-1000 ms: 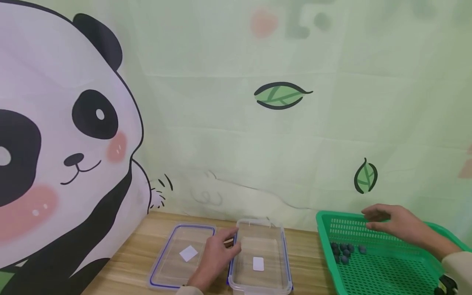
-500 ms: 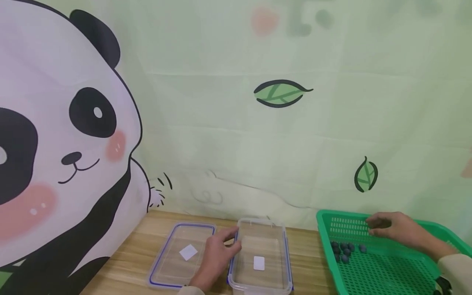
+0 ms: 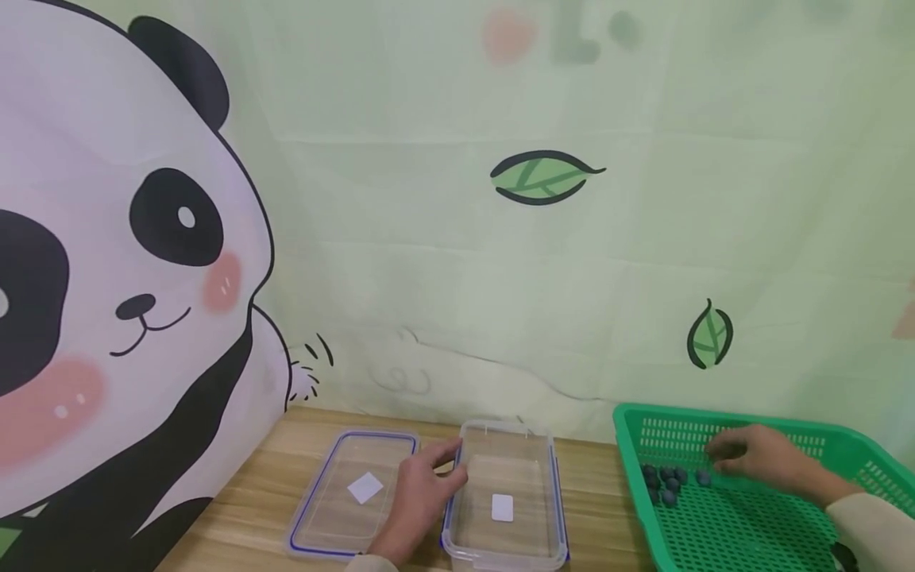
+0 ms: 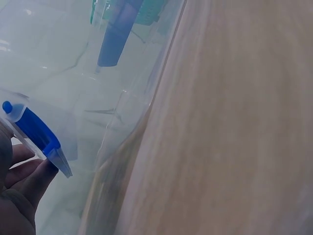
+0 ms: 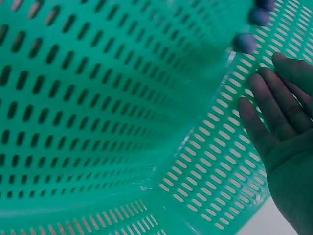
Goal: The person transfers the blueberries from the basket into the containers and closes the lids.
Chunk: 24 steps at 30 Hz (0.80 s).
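Note:
A clear plastic food storage box (image 3: 530, 477) with a small white label stands on the table. My left hand (image 3: 418, 496) holds its left side, thumb and forefinger at the rim; in the left wrist view, fingers (image 4: 34, 178) curl at a blue latch (image 4: 36, 129). My right hand (image 3: 765, 457) reaches into a green basket (image 3: 758, 524), with bent, apart fingers and nothing seen between them. Several blueberries (image 3: 670, 486) lie in the basket's far left corner, one (image 3: 704, 477) just left of the right fingertips. In the right wrist view, fingers (image 5: 266, 107) hang over the slotted floor near the blueberries (image 5: 245, 43).
A clear lid (image 3: 336, 508) with a blue seal and a white label lies left of the box. All of it stands on a wood-grain table (image 3: 596, 500). Behind rises a pale green cloth backdrop (image 3: 443, 302) printed with a panda and leaves.
My right hand has come down from above the basket's back rim to inside it, close to the blueberries. The left hand has stayed at the storage box.

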Each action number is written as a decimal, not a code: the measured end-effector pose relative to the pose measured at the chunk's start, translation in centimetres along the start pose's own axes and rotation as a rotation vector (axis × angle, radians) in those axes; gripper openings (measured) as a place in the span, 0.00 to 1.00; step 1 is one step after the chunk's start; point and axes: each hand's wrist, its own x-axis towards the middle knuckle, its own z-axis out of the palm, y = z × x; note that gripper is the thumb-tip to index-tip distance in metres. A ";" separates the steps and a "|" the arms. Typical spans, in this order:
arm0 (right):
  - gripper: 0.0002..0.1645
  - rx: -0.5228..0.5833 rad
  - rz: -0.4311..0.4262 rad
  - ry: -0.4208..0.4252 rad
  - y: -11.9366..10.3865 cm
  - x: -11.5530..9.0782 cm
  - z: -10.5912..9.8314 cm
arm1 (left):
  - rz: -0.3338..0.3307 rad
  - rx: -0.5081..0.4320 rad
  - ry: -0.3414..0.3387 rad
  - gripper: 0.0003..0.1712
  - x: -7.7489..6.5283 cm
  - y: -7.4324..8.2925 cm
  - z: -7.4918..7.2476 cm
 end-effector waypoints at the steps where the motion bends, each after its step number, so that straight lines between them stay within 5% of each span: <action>1: 0.15 -0.005 0.000 -0.005 0.1 0.1 0.2 | 0.001 0.000 0.001 0.23 0.0 0.0 0.0; 12: 0.09 -0.073 -0.118 -0.032 0.5 0.9 1.4 | 0.001 -0.033 0.005 0.23 0.2 0.0 -0.1; 24: 0.06 -0.068 -0.075 -0.040 0.3 1.1 1.8 | -0.002 -0.046 0.005 0.24 0.1 -0.3 0.0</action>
